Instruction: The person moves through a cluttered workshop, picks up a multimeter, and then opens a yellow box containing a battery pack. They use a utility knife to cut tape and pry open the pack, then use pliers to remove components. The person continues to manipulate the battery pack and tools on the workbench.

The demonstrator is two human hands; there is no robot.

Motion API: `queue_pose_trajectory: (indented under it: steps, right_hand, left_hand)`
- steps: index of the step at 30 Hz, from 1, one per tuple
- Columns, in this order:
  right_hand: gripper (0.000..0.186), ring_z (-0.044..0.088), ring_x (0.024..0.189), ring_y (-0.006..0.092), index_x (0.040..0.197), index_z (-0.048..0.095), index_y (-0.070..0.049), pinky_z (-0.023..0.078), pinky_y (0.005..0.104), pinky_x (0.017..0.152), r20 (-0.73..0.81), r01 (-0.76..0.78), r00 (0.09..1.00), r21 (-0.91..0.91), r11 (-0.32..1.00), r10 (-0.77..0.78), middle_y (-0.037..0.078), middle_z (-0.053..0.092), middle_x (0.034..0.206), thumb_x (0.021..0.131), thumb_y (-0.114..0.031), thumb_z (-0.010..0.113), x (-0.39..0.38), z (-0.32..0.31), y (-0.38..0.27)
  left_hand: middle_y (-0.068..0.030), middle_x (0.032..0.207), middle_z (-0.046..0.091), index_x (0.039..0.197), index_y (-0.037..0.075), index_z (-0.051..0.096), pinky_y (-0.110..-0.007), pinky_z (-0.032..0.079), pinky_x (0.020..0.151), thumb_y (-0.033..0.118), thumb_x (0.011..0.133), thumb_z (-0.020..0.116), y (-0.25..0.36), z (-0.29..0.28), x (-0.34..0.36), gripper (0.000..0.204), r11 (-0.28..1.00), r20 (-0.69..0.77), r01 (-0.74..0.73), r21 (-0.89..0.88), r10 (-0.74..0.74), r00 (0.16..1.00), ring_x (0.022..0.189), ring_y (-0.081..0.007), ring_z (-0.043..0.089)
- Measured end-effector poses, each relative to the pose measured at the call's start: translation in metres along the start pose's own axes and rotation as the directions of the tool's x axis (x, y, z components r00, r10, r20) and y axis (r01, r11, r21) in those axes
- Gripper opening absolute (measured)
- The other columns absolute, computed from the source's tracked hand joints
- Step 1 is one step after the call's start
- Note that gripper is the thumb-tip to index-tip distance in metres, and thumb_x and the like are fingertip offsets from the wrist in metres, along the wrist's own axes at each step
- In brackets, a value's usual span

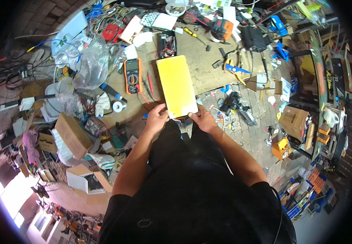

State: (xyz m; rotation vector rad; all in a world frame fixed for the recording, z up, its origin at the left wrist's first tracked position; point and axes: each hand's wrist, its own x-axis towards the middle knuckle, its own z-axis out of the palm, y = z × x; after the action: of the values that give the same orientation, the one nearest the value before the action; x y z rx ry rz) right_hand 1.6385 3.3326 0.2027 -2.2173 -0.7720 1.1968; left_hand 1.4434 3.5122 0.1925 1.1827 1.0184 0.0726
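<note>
A flat yellow rectangular slab [176,85], perhaps a pack, rests partly over the near edge of the cluttered workbench. Both my hands grip its near end: my left hand [157,118] at the lower-left corner, my right hand [203,119] at the lower-right with the thumb on top. Small wires show under that end. An orange-cased multimeter [133,77] lies to the left, with red and black probes [149,85] beside the slab. A dark tray of components [167,44] sits beyond it. Yellow-and-blue wire strippers [235,69] lie to the right.
The bench [208,79] holds a power tool [220,29], a black box [253,38], a screwdriver and tangled cables. A black tool [235,105] lies on the paved floor to the right. Cardboard boxes [73,134] crowd the left; another box [293,121] and clutter stand at right.
</note>
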Motion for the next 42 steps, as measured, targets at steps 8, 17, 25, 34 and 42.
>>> queue_pose_trajectory:
  steps: [8, 17, 25, 34, 42]
  right_hand:
    - [0.077, 0.072, 0.111, 0.0383, 0.141, 0.059, -0.001, 0.056, 0.0444, 0.097, 0.047, -0.052, 0.998, -0.017, 0.999, 0.053, 0.024, 0.075, 0.113, 0.094, -0.061, 0.068, 0.005, -0.038, -0.012]
    - [0.053, 0.074, 0.104, 0.0361, 0.138, 0.059, -0.005, 0.058, 0.0462, 0.089, -0.238, -0.024, 0.970, -0.284, 0.959, -0.046, 0.020, 0.077, 0.108, 0.096, -0.036, 0.070, 0.091, -0.148, 0.028]
    - [0.064, 0.066, 0.117, 0.0433, 0.150, 0.049, -0.010, 0.056, 0.0526, 0.097, -0.122, 0.245, 0.920, -0.565, 0.788, -0.373, 0.023, 0.063, 0.137, 0.092, -0.029, 0.069, 0.184, -0.180, 0.034]
    - [0.054, 0.067, 0.115, 0.0420, 0.143, 0.055, -0.011, 0.057, 0.0511, 0.095, 0.041, 0.351, 0.892, -0.691, 0.632, -0.451, 0.021, 0.063, 0.134, 0.093, -0.023, 0.068, 0.218, -0.175, -0.050]
    - [0.033, 0.074, 0.087, 0.0272, 0.127, 0.067, -0.009, 0.060, 0.0425, 0.079, 0.036, 0.524, 0.839, -0.322, 0.789, -0.543, 0.013, 0.072, 0.111, 0.094, -0.016, 0.070, 0.153, -0.132, -0.071]
  left_hand:
    - [-0.0083, 0.125, 0.070, 0.143, 0.001, 0.059, -0.032, 0.063, 0.080, 0.013, 0.104, 0.064, 0.003, 0.000, 0.001, 0.040, 0.999, -0.007, 0.052, 0.009, -0.052, 0.999, 0.105, -0.0176, 0.073]
    - [-0.0101, 0.123, 0.073, 0.143, -0.003, 0.057, -0.031, 0.059, 0.081, 0.010, 0.103, 0.064, -0.036, 0.007, 0.007, 0.042, 0.997, -0.122, -0.071, 0.018, 0.073, 0.990, 0.099, -0.0157, 0.072]
    - [-0.0198, 0.114, 0.075, 0.124, -0.001, 0.070, -0.039, 0.054, 0.094, 0.019, 0.094, 0.065, 0.004, 0.024, -0.012, 0.036, 0.953, -0.216, -0.184, 0.242, 0.238, 0.947, 0.106, -0.0291, 0.073]
    - [-0.0193, 0.112, 0.077, 0.121, -0.001, 0.072, -0.039, 0.056, 0.093, 0.020, 0.095, 0.069, -0.008, 0.044, -0.021, 0.033, 0.998, -0.459, -0.041, 0.048, 0.058, 0.886, 0.105, -0.0300, 0.075]
    - [-0.0155, 0.091, 0.073, 0.097, 0.010, 0.073, -0.044, 0.057, 0.075, 0.023, 0.092, 0.070, 0.072, -0.075, 0.012, 0.014, 0.804, -0.696, 0.079, 0.590, 0.456, 0.555, 0.088, -0.0366, 0.072]
